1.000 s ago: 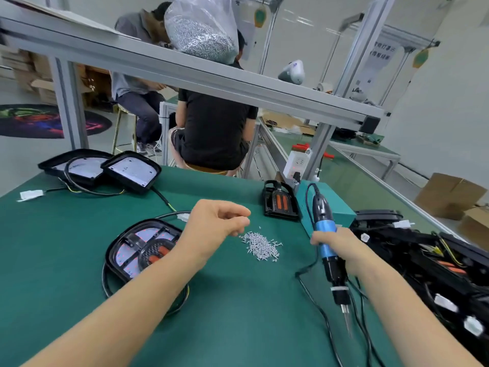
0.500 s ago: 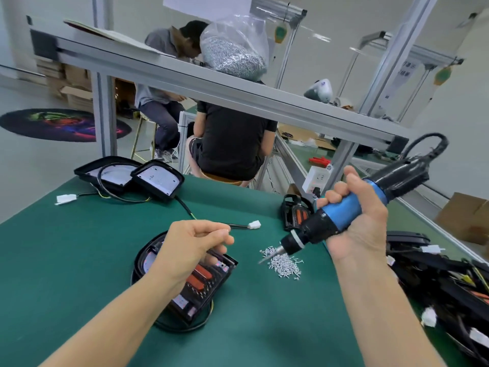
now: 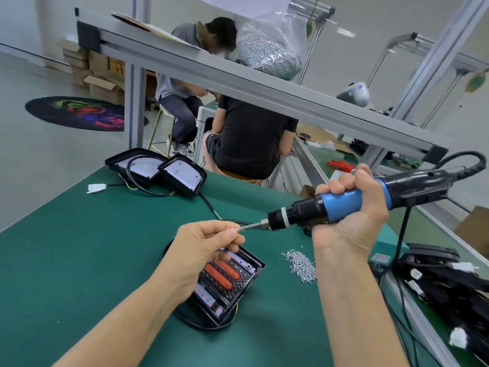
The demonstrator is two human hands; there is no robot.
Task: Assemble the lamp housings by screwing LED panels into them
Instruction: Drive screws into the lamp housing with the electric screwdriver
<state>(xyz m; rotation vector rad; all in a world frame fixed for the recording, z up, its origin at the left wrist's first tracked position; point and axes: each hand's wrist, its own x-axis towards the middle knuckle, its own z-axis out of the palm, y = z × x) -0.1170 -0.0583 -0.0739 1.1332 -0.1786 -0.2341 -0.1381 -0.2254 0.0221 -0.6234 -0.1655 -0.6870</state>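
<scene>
The green tabletop [image 3: 79, 260] fills the lower part of the view, under an aluminium frame shelf [image 3: 264, 88] that carries a clear bag of screws [image 3: 270, 53]. Beyond the shelf two people sit with their backs or sides to the camera.

At the right edge of the tabletop lies a heap of black housings with cables and white connectors [image 3: 444, 284]. At the far left corner two further lamp housings [image 3: 156, 168] lie side by side, touching, their cable ending in a white plug.

The lamp housing [image 3: 227, 282] under work lies near the middle of the tabletop, open side up, with the LED panel [image 3: 222, 274] and its two orange strips seated inside; the left forearm covers its near left part.

The right hand [image 3: 352, 207] grips the blue barrel of the electric screwdriver [image 3: 344, 201] with all fingers wrapped round it, the tool held nearly level above the tabletop, bit pointing left.

The left hand [image 3: 203, 247] hovers above the housing, thumb and forefinger pinching a single screw [image 3: 236, 229] against the bit tip.

A small pile of loose screws [image 3: 301, 263] lies just right of the housing.
</scene>
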